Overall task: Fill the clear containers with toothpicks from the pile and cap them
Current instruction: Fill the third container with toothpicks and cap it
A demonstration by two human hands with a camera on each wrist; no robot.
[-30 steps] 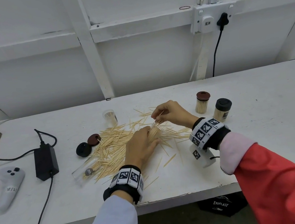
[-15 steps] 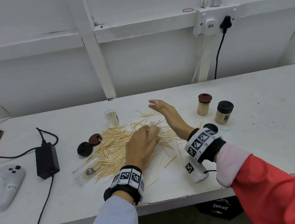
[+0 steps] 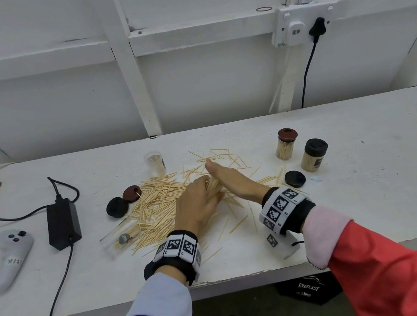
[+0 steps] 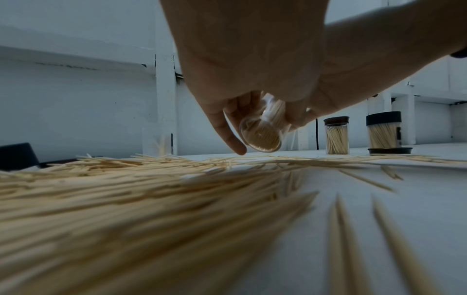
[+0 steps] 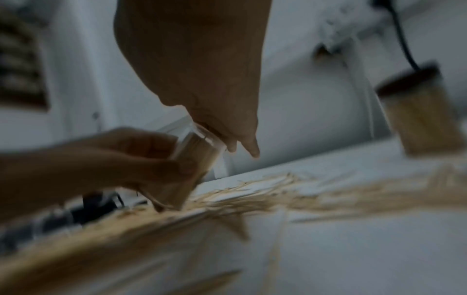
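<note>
From the head view, the left hand (image 3: pixel 197 203) grips a clear jar (image 3: pixel 215 187) over the toothpick pile (image 3: pixel 155 203), fingers curled round its wall. The right hand (image 3: pixel 227 178), which half a second ago hovered just beyond the jar, now lies flat across the jar's mouth, fingers straight and together; I judge it is tamping the sticks level, so capping is near. A loose black cap (image 3: pixel 294 178) sits right of the pile, with two capped jars (image 3: pixel 301 150) beyond it. Left of the pile lie two more caps (image 3: pixel 123 201) and an empty jar on its side (image 3: pixel 120 237); an upright jar (image 3: pixel 155 161) stands behind. The left wrist view shows the jar (image 4: pixel 261 135) tilted and packed full, lifted just clear of the pile. The right wrist view is blurred, but shows the palm (image 5: pixel 215 89) on the rim. The table edge (image 3: pixel 243 278) is near the wrists; open table lies right of the capped jars.
</note>
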